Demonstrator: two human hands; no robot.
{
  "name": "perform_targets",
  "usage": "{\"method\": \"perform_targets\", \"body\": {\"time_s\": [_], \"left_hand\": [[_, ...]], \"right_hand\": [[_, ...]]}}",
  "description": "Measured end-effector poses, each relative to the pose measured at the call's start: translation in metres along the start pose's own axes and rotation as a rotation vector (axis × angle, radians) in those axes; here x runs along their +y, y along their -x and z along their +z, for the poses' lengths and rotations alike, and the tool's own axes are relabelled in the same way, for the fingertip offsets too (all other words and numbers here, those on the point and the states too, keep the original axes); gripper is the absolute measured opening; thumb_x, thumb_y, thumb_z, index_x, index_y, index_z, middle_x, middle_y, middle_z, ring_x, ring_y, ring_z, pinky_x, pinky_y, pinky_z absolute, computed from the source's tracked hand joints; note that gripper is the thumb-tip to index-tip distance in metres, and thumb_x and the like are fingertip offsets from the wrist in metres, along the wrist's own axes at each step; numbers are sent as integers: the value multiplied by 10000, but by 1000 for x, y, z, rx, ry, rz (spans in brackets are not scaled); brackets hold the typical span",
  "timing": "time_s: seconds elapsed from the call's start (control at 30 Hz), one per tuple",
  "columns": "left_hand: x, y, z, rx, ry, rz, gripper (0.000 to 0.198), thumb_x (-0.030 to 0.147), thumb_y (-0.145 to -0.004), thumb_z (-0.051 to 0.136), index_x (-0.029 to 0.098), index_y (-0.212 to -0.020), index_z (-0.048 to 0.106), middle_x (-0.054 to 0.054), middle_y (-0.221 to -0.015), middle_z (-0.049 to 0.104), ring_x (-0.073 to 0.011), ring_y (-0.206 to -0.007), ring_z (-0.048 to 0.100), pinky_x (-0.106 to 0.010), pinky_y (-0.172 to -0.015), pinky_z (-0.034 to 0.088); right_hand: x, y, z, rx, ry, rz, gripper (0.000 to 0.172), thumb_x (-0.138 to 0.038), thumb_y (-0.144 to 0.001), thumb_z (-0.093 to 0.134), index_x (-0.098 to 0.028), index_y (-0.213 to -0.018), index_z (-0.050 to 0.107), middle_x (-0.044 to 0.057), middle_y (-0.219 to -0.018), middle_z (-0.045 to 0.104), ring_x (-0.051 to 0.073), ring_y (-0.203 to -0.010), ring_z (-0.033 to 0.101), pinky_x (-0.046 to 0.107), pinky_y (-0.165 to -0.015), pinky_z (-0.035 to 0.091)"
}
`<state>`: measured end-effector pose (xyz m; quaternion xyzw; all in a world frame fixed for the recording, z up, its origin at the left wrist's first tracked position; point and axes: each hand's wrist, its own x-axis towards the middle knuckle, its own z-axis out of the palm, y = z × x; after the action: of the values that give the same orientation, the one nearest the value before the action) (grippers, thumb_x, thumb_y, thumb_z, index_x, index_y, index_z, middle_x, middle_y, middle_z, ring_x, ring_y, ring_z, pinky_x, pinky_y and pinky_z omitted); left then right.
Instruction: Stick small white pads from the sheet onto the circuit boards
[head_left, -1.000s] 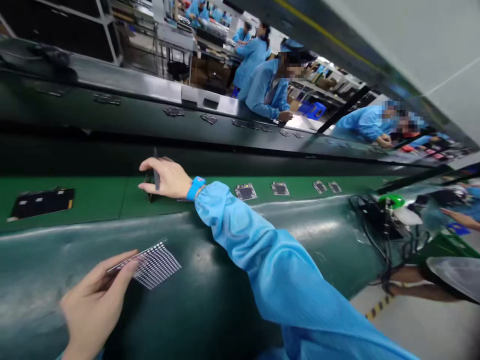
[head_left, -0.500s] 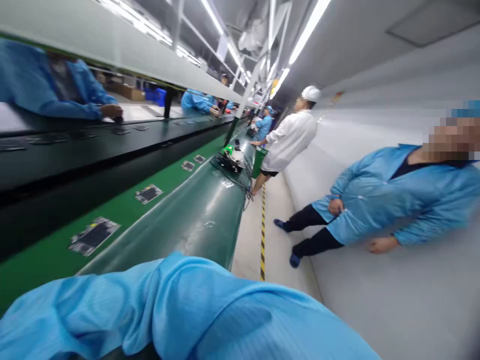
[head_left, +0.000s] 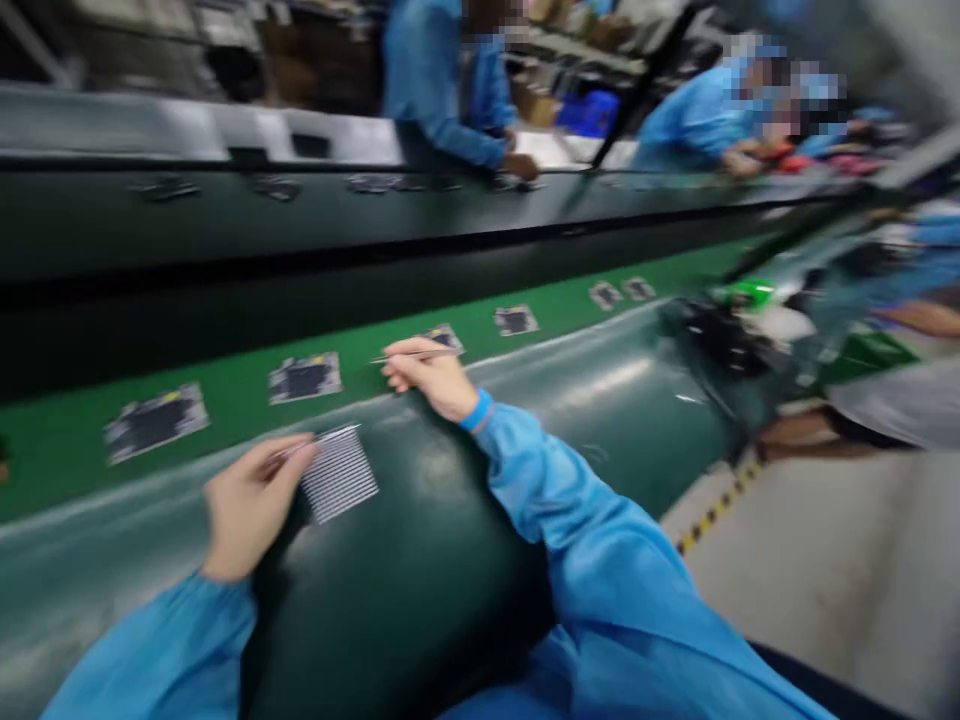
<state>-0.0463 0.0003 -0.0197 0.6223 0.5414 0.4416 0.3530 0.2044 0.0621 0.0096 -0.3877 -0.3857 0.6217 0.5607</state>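
Note:
My left hand (head_left: 251,500) pinches the edge of a small grid-patterned sheet (head_left: 339,478) that lies over the dark green bench edge (head_left: 450,540). Farther out, my right hand (head_left: 431,378) is closed on thin metal tweezers (head_left: 412,354), whose tip points left over the green conveyor belt (head_left: 240,385). Dark circuit boards ride the belt: one (head_left: 305,378) lies just left of the tweezers, another (head_left: 156,422) farther left, one (head_left: 444,338) right behind my right hand. The picture is smeared by motion.
More boards (head_left: 515,320) sit farther right on the belt. A tangle of cables and a green-topped device (head_left: 739,320) stand on the bench at right. People in blue coats (head_left: 450,90) work across the line. A yellow-black floor stripe (head_left: 712,515) runs below.
The view swung to the aisle and back to the belt. My right hand has left the upright dark panel and now holds tweezers nearer the bench. The left hand keeps the sheet.

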Motion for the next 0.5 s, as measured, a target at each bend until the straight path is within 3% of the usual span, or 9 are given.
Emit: {"method": "perform_targets", "body": {"time_s": [0.07, 0.2, 0.5], "left_hand": [[0, -1, 0, 2, 20, -93, 278, 447, -830, 780, 196, -949, 787, -50, -889, 796, -204, -788, 746, -322, -761, 625], [4, -13, 17, 26, 126, -109, 252, 412, -822, 788, 193, -946, 791, -46, -857, 803, -193, -769, 757, -297, -737, 632], [6, -7, 12, -14, 159, -120, 176, 351, -860, 769, 202, -949, 795, -46, -886, 810, -178, -770, 763, -273, -717, 634]], "right_hand": [[3, -5, -6, 48, 51, 22, 320, -329, -707, 894, -175, -944, 744, -9, -742, 727, 81, -623, 645, 172, -552, 548], [-4, 1, -9, -50, 45, 57, 314, -305, -702, 894, -169, -944, 747, 13, -815, 735, 118, -718, 697, 216, -601, 582], [-14, 14, 42, -208, 333, 3, 253, -340, -804, 836, -145, -860, 684, 36, -728, 748, 142, -629, 713, 280, -618, 613]]}}
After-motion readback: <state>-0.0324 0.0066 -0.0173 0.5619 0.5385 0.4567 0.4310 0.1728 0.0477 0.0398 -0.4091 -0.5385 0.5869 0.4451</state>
